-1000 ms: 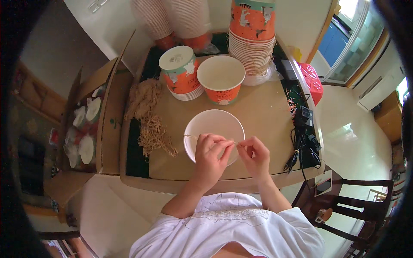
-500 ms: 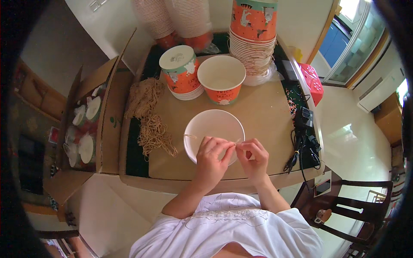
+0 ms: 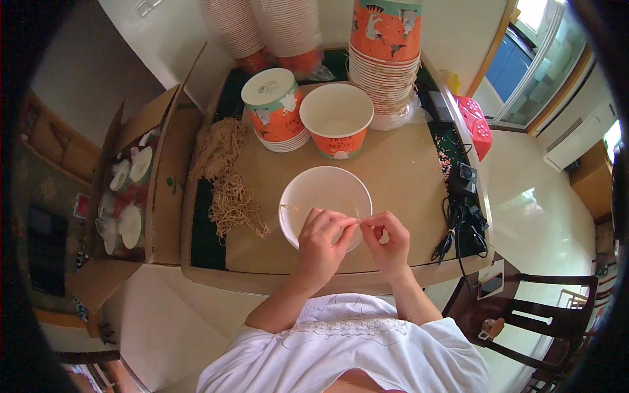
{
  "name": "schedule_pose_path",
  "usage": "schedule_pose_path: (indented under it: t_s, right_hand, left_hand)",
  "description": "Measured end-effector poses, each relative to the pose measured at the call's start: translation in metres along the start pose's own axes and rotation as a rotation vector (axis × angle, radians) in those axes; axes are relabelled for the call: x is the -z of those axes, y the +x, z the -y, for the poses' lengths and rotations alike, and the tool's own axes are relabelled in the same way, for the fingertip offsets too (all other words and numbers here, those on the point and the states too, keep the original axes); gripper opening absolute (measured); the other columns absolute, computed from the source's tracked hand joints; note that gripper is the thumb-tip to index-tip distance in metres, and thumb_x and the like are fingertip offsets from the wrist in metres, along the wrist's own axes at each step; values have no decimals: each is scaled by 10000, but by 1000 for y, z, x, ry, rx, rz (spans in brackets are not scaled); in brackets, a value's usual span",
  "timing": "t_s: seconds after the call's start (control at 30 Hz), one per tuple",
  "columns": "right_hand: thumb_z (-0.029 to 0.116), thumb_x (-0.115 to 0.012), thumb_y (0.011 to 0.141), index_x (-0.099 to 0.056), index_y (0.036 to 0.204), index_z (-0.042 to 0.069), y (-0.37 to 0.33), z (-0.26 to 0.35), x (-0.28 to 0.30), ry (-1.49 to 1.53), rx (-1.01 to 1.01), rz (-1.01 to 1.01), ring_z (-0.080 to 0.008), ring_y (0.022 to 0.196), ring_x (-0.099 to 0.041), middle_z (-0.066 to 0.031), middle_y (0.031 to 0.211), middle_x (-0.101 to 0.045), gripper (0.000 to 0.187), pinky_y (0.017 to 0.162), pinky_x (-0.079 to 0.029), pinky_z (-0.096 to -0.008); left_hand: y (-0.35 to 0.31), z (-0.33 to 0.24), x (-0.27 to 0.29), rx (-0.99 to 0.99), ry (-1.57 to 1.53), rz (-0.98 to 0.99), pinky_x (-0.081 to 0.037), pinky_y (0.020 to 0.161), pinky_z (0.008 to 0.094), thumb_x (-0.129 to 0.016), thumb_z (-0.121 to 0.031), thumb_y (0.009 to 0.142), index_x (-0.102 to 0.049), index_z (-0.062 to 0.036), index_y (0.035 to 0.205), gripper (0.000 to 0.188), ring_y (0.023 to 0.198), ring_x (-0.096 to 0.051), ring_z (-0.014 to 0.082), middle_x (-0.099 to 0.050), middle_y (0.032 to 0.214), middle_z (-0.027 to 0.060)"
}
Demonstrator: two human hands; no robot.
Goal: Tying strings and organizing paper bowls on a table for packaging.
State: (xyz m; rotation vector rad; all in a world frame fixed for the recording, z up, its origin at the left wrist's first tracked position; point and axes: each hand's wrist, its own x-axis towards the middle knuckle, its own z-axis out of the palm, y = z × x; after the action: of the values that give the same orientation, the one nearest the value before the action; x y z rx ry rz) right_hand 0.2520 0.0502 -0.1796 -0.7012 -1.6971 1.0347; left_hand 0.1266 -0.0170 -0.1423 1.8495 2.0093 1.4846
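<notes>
A white paper bowl [image 3: 321,191] sits open side up on the brown tabletop [image 3: 406,171] in front of me. Both hands meet over its near rim. My left hand [image 3: 321,241] and my right hand [image 3: 389,243] each pinch a thin tan string [image 3: 358,216] between thumb and forefinger, fingertips almost touching. Another short end of string [image 3: 287,207] sticks up at the bowl's left rim. The near part of the bowl is hidden under my hands.
A heap of tan strings [image 3: 226,177] lies left of the bowl. Behind stand an upturned orange cup stack [image 3: 275,108], an open orange cup [image 3: 336,119] and a tall stack [image 3: 385,46]. An open cardboard box [image 3: 134,190] is at left, cables [image 3: 462,223] at right.
My right hand has drawn in toward the left one, so the fingertips now nearly meet over the bowl's rim. The bowl has stayed in place.
</notes>
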Motion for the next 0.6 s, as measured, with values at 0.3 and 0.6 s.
schedule_pose_path:
  t_s: [0.3, 0.6]
  right_hand:
    - [-49, -669, 759, -623, 818, 32, 2, 2, -1, -5, 8, 13, -86, 563, -489, -39, 724, -591, 110, 495, -411, -211]
    - [-43, -672, 760, -629, 837, 35, 3, 1, 1, -5, -8, 50, -91, 590, -506, -41, 735, -596, 118, 521, -419, -220]
  left_hand:
    - [0, 0, -2, -19, 3, -29, -474, 699, 344, -720, -17, 720, -682, -58, 865, 156, 792, -568, 238, -616, 820, 50]
    - [1, 3, -1, -16, 13, 14, -477, 711, 355, -696, -21, 740, -655, -51, 848, 119, 807, -558, 242, -599, 820, 53]
